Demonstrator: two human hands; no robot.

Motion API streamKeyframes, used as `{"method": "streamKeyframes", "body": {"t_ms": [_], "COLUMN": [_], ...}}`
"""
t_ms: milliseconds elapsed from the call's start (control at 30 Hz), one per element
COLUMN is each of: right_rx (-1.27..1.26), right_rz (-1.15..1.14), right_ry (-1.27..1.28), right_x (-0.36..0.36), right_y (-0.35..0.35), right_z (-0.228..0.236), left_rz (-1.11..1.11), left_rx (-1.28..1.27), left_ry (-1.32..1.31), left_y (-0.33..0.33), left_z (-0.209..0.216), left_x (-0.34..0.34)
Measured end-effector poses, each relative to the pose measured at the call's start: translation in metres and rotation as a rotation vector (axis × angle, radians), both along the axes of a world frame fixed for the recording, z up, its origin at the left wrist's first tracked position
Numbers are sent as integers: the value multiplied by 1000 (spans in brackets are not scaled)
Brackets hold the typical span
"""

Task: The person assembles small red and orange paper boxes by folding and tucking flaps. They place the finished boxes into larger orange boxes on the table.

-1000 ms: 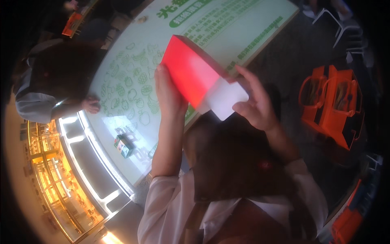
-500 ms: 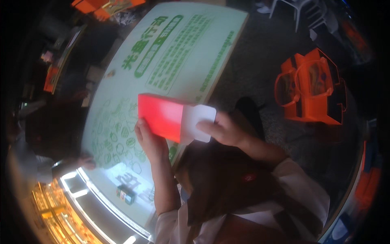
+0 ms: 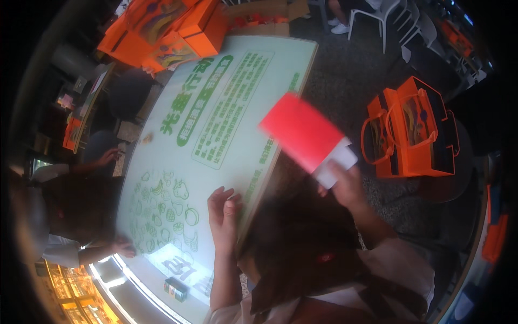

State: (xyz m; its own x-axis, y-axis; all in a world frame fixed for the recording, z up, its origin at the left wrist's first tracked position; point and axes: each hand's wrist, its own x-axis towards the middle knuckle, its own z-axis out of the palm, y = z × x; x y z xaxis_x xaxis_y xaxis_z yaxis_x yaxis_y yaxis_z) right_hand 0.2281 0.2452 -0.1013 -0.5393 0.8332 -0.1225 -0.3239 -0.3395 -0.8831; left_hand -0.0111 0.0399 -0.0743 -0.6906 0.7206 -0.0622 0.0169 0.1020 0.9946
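Note:
A red cardboard box (image 3: 302,132) with white end flaps is tilted out past the table's right edge. My right hand (image 3: 348,186) is closed on its white flap end, thumb on the near face. The box is slightly smeared by motion. My left hand (image 3: 223,216) is apart from it, above the near right edge of the white table (image 3: 216,162), with fingers loosely bent and nothing in them. Green lettering and fruit drawings cover the tabletop.
Orange carry boxes with handles (image 3: 413,137) stand on the right; more orange boxes (image 3: 202,35) are at the table's far end. A co-worker's hand (image 3: 125,247) rests at the left edge. A small dark box (image 3: 176,289) lies near a lit display case (image 3: 81,291). White chairs (image 3: 377,16) stand behind.
My right hand has swung the red box rightward and off the table area, tilting it. My left hand has let go of it and is lower. More of the far orange boxes shows.

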Motion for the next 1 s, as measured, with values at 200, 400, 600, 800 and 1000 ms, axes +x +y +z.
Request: {"method": "streamKeyframes", "body": {"t_ms": [200,400,600,800,1000], "right_rx": [39,-10,-26,115,492], "right_rz": [-460,-534,-458,-394,-328], "right_ry": [-141,-188,-280,-317,-385], "right_x": [36,47,3,-53,-132], "right_y": [94,175,272,366,500], "right_z": [-33,-121,-187,-192,-167], "left_rz": [-191,-361,-477,-478,-421], "left_rx": [-242,-293,-162,-136,-57], "left_ry": [294,636,912,836,759], "left_y": [26,89,129,132,141], "left_z": [6,4,-7,-13,-7], "left_x": [5,3,-3,-9,-10]}}
